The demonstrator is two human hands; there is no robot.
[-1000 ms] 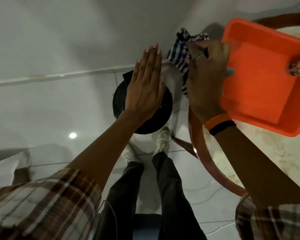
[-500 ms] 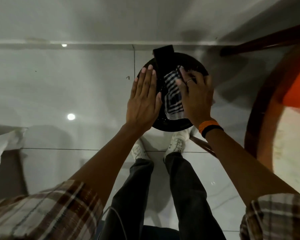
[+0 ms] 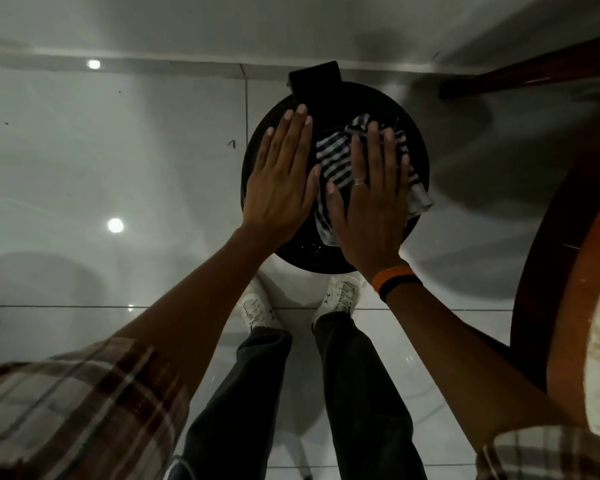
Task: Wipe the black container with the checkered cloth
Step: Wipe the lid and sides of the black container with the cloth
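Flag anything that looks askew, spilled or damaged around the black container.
Nothing stands out. The black container stands upright on the floor, the right hand presses the checkered cloth flat on it, the left hand beside.

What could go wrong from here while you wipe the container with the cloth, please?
The cloth is only pressed under the flat right hand, not gripped, so it may bunch or slip off the container. The left hand rests flat near the rim without holding it, so the container might slide on the glossy floor.
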